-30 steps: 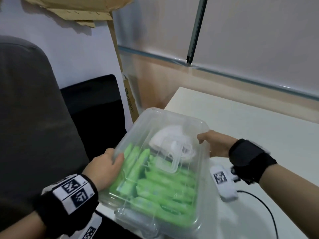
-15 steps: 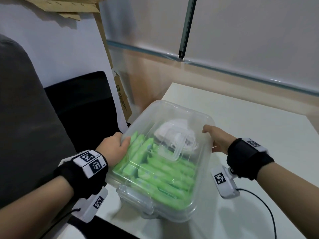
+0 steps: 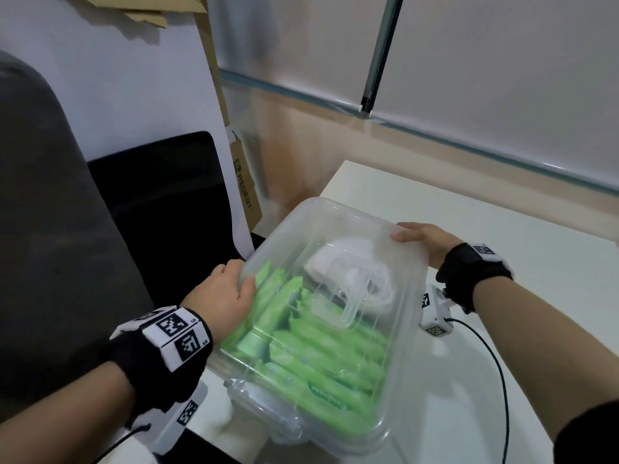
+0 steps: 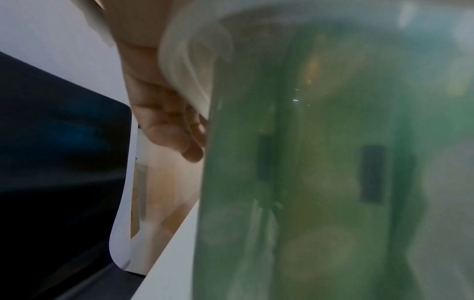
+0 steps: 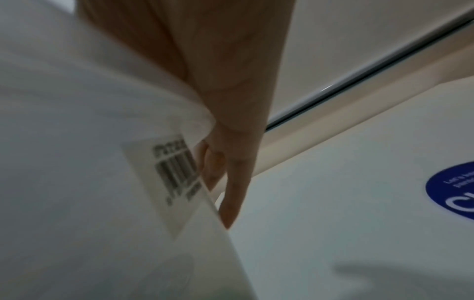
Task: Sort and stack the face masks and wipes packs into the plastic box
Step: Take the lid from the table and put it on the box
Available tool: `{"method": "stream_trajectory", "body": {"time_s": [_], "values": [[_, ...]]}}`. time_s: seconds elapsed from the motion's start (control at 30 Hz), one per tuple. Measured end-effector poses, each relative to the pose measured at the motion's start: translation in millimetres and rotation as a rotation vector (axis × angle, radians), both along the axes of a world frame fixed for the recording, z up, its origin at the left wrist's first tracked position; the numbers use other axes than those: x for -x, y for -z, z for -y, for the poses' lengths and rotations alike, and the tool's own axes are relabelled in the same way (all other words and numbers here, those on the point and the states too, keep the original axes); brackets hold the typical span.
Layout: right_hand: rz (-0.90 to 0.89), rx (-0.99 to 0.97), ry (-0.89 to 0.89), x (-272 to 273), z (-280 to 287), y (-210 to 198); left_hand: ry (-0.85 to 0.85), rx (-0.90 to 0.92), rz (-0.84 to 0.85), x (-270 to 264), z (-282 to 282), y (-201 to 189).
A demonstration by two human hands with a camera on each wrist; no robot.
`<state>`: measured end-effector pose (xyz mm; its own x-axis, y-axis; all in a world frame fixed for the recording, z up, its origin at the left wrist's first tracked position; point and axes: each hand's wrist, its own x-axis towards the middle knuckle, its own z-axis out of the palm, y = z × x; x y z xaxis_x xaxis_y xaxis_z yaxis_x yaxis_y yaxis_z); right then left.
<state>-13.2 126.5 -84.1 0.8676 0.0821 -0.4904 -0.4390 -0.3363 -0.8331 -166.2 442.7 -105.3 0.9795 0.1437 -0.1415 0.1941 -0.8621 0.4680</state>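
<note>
Sitting between the two hands, the clear plastic box (image 3: 395,333) rests tilted at the near-left corner of the white table (image 3: 522,296), its lid (image 3: 338,229) on. The left hand (image 3: 222,294) grips the box's left long side, thumb laid over the lid's edge and fingers (image 4: 177,130) curled under the rim against the wall. The right hand (image 3: 423,239) holds the opposite side near the far right corner, thumb on top of the lid and fingers (image 5: 231,192) running down along the outer wall beside a barcode label (image 5: 177,174). Inside, green wipes packs (image 3: 321,360) fill the near and left part of the box in rows, and white face masks (image 3: 351,272) lie bunched in the far part, closer to the right hand. Through the left wrist view the packs show only as a green blur behind the wall. A round blue sticker (image 5: 454,188) lies on the table to the right of the box.
</note>
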Motion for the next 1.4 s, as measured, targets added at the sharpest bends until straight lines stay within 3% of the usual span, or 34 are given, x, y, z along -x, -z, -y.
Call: {"method": "stream_trajectory", "body": {"time_s": [0.17,0.3,0.4,0.5,0.63,0.77,0.83,1.03,1.1,1.27,1.4], "values": [[-0.117,-0.118,0.07,2,3,8,0.039,-0.068,0.038,-4,5,-2],[-0.062,-0.296,0.08,4,5,19,0.087,-0.07,0.054,-6,4,0],[0.036,-0.294,0.041,0,4,21,0.138,-0.1,0.058,-6,2,-1],[0.146,-0.144,-0.042,0,2,9,0.199,-0.131,0.116,-7,3,-1],[0.301,0.368,-0.242,-2,-5,-15,0.327,-0.114,0.211,-3,3,-4],[0.431,0.958,-0.449,2,-32,-28,0.689,-0.062,0.357,6,3,-8],[0.451,1.125,-0.523,8,-45,-25,0.829,-0.113,0.372,17,3,-9],[0.431,1.191,-0.509,22,-46,-13,1.158,-0.518,0.471,59,8,-1],[0.435,1.189,-0.509,22,-48,-12,1.199,-0.57,0.524,70,4,12],[0.426,1.174,-0.494,21,-49,-11,1.045,-0.537,0.688,82,4,48],[0.429,1.175,-0.488,22,-49,-9,1.085,-0.393,0.663,79,-1,29]]}}
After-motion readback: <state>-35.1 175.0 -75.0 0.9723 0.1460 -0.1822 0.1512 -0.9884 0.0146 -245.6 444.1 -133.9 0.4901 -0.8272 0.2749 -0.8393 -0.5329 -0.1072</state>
